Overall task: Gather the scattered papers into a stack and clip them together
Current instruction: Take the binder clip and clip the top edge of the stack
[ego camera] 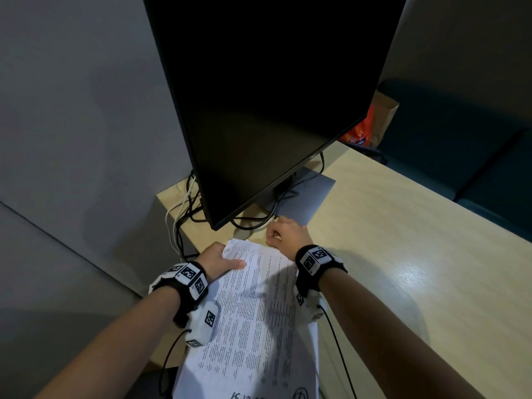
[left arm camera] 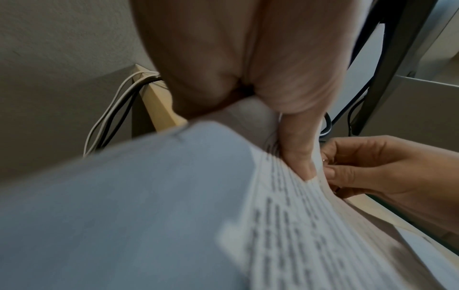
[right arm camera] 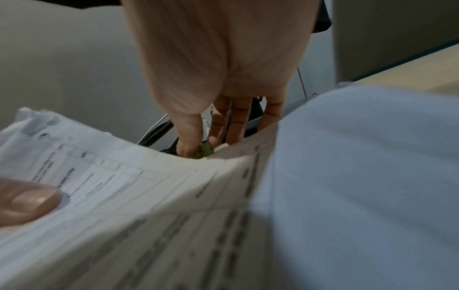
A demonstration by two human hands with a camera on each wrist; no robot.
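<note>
Papers [ego camera: 253,321] nearest, one stack of printed sheets, long axis running from the person out toward the monitor [ego camera: 267,96], near end hanging past the counter [ego camera: 388,231] edge at the bottom of the head view, far end pointing at the monitor base [ego camera: 305,197]. Stack sits on the counter's left part, sheets roughly aligned, far-left corner slightly fanned. Handwritten marks show at the near end, cut off by the frame.

Left hand [ego camera: 220,262] holds the far-left corner: thumb lies flat on top of the top sheet, other fingers go out of sight under or behind the edge. Left wrist view shows the thumb [left arm camera: 298,149] pressed down on the printed text, so the grip is closed on the papers.

Right hand [ego camera: 283,234] at the far-right corner, fingers curled, tips pinched together. Right wrist view shows a small green thing, likely the clip [right arm camera: 205,151], pinched between thumb and fingertips right at the paper edge; blurred, cannot tell whether it is already on the sheets. Small ring on one finger.

Both wrists carry camera bands with black-and-white markers. Cables [ego camera: 184,214], black and white, run off the counter's far-left corner behind the monitor. Orange bag [ego camera: 359,131] sits at the far side, behind the screen.
</note>
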